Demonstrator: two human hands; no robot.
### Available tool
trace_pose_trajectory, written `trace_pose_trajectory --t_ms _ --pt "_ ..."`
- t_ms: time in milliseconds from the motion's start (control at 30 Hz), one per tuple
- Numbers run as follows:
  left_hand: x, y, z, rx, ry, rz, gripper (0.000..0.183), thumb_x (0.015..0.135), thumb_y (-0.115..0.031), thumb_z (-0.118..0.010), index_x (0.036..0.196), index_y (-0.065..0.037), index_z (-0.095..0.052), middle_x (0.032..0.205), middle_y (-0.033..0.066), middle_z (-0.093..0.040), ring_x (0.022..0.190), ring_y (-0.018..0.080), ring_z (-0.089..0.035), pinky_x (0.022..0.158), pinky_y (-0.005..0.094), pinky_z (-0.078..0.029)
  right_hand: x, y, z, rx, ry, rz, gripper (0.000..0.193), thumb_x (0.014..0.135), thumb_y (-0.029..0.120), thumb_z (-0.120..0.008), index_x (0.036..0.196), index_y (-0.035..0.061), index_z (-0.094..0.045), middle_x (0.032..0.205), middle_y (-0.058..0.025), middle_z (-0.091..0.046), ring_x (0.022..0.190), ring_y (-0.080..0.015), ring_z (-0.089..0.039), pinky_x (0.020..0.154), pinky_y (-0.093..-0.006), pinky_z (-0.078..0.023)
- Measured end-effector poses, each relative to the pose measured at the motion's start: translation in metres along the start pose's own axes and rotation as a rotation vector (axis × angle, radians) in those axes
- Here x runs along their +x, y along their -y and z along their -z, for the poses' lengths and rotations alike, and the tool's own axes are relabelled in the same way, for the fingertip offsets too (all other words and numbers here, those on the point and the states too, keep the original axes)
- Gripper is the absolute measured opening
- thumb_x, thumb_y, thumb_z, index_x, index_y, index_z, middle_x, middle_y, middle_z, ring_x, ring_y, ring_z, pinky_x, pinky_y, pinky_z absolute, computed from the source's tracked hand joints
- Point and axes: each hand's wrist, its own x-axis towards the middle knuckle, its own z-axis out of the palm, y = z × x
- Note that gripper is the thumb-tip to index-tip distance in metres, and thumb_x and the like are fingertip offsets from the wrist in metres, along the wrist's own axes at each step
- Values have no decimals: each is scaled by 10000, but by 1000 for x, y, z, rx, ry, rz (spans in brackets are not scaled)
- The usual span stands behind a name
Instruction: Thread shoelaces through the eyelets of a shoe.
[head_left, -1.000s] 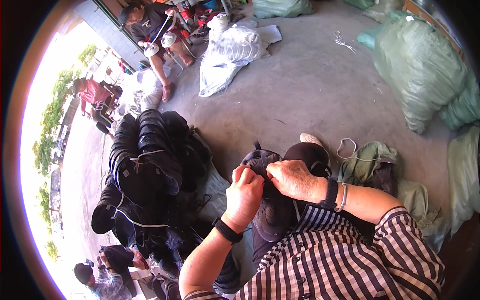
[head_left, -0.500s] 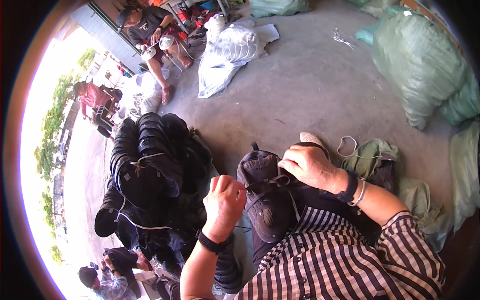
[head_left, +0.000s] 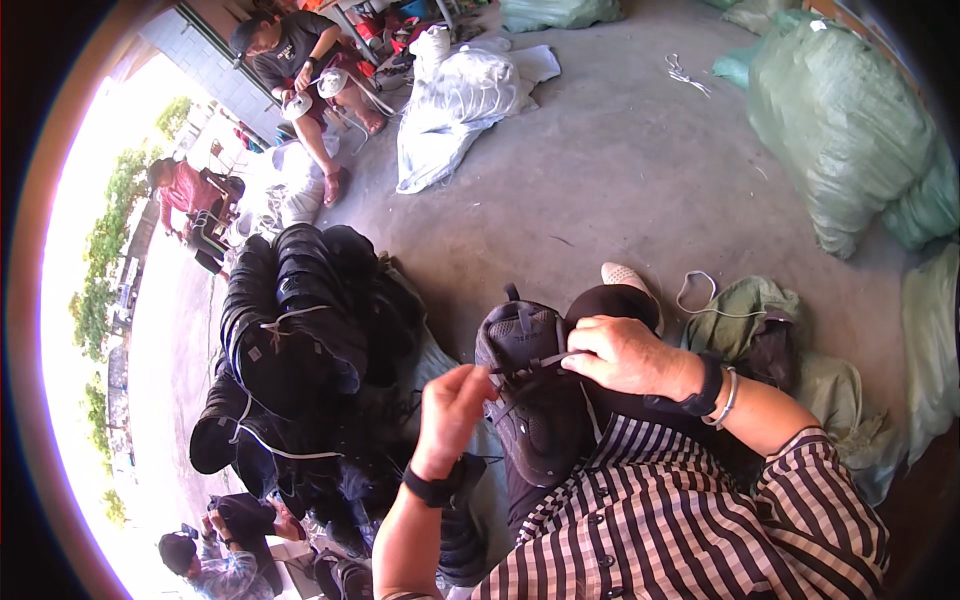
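Note:
A dark grey-brown lace-up shoe (head_left: 545, 435) rests on my lap, its tongue and heel loop pointing away from me and its toe towards me. Over its lacing, my right hand (head_left: 632, 358) pinches a flat dark shoelace (head_left: 537, 363) between thumb and fingertips. My left hand (head_left: 450, 415), at the shoe's left side, has its fingers closed on the lace's other side. Between the two hands the lace runs nearly straight across the tongue. Crossed lace strands lie lower on the shoe, partly in shadow.
Black shoe parts tied with white cord form a tall stack (head_left: 300, 330) at my left. Green sacks (head_left: 835, 130) stand at the far right, and a white sack (head_left: 465, 95) lies ahead. A crumpled green cloth bag (head_left: 745, 315) lies right of my knee. Other people sit along the left.
My right hand has come down and slightly nearer to me. My left hand has shifted a little right, its fingers pointing more towards the shoe. The lace now stretches straight between them.

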Motion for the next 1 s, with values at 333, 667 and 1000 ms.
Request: trace_pose_trajectory --t_ms 333,667,1000 --pt "-53 76 218 -1148 -799 -200 207 953 -270 -525 944 -78 -603 648 -34 -534 509 79 -442 593 244 -477 -85 -139 113 1554 -522 -550 232 882 183 -542 672 85 -548 937 -89 -666 813 -170 -621 637 -282 -490" --pt "-25 83 198 -1124 -473 -383 326 947 -364 -501 1144 -125 -601 1340 83 -511 1273 221 -442 1005 472 -379 -112 -161 119 1662 -902 -411 239 893 324 -596 1028 126 -591 982 -19 -594 958 -183 -545 827 -369 -450" --pt "-21 60 194 -1216 -827 -543 398 976 -325 -437 1254 -49 -503 1343 179 -482 976 229 -625 962 405 -468 -11 -35 24 183 -71 117 142 762 18 -659 903 32 -649 871 -56 -610 807 -165 -610 731 -264 -490"
